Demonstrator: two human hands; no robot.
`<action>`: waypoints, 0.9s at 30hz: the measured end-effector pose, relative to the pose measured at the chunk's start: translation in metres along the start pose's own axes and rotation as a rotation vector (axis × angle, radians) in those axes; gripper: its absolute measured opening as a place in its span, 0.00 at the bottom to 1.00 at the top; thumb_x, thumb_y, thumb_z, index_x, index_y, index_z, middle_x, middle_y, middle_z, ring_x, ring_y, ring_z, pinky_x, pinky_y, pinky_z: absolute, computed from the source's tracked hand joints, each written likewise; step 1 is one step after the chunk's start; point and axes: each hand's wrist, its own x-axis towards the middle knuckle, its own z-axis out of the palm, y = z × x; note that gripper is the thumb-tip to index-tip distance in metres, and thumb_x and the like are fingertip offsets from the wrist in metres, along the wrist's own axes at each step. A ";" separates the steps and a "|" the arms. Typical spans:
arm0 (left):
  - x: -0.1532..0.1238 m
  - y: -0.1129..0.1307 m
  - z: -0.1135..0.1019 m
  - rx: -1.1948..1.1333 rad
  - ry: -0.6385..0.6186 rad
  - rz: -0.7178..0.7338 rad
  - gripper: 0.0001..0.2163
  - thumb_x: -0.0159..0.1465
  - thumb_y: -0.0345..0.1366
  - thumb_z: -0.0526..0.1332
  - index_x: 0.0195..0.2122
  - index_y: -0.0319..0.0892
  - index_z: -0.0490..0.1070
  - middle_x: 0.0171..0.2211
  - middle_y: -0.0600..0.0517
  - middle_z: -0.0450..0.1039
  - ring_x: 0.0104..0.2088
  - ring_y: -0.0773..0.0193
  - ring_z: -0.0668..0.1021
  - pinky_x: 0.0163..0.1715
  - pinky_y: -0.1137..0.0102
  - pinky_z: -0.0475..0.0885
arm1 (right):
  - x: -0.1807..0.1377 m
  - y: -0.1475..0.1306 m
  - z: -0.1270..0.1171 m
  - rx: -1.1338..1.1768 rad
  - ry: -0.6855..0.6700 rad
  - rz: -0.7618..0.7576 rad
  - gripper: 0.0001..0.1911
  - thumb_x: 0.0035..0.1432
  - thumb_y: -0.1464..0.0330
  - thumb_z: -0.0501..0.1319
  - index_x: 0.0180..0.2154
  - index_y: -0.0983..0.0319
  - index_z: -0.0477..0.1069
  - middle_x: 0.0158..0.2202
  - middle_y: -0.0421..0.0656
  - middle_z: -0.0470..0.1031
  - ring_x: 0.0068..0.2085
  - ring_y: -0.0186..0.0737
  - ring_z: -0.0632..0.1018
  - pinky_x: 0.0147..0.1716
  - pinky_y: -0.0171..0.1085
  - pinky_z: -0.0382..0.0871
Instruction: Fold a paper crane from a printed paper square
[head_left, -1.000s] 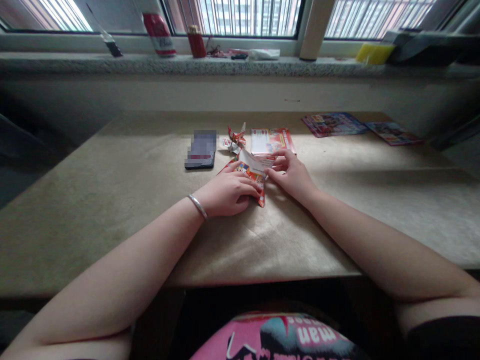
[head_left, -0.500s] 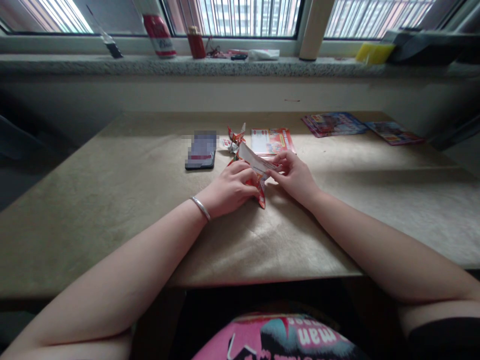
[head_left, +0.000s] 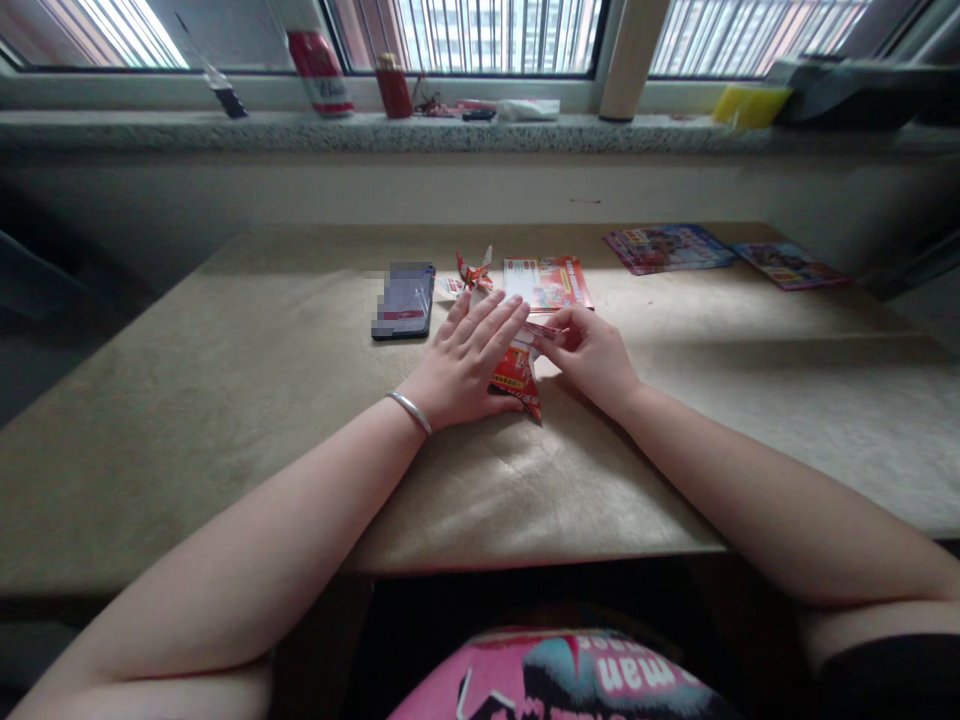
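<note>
A partly folded red printed paper (head_left: 517,367) lies on the table between my hands, with pointed corners toward me. Across its left part rests my left hand (head_left: 478,358), palm down with the fingers stretched out, hiding much of the sheet. My right hand (head_left: 589,348) pinches the paper's right edge between thumb and fingers. Just beyond my left fingertips stands a folded red and white paper figure (head_left: 475,270), its lower part partly covered. A stack of red and white printed sheets (head_left: 551,283) lies behind my right hand.
A phone (head_left: 405,301) lies left of the papers. Colourful leaflets (head_left: 667,248) sit at the table's back right, with another leaflet (head_left: 789,266) beside them. On the windowsill stand a red and white can (head_left: 320,75), a red container (head_left: 394,88) and a yellow object (head_left: 750,105).
My left hand has gone from curled fingers to lying flat on the paper. The raised white flap has come down, showing more red print. My right hand keeps its pinch.
</note>
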 end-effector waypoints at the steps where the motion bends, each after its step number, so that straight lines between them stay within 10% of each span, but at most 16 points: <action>1: 0.000 0.000 0.001 0.008 -0.001 -0.011 0.52 0.54 0.62 0.62 0.70 0.38 0.38 0.66 0.38 0.54 0.68 0.46 0.55 0.68 0.50 0.39 | 0.000 -0.001 0.000 -0.001 -0.001 -0.001 0.10 0.52 0.62 0.65 0.32 0.59 0.67 0.27 0.37 0.73 0.26 0.33 0.74 0.27 0.34 0.67; 27: 0.003 0.004 0.001 -0.094 -0.097 -0.024 0.52 0.53 0.55 0.67 0.70 0.38 0.38 0.63 0.38 0.60 0.63 0.47 0.64 0.68 0.48 0.35 | 0.006 0.003 0.005 -0.113 -0.094 0.150 0.11 0.47 0.64 0.65 0.25 0.59 0.63 0.22 0.36 0.69 0.25 0.33 0.68 0.26 0.35 0.61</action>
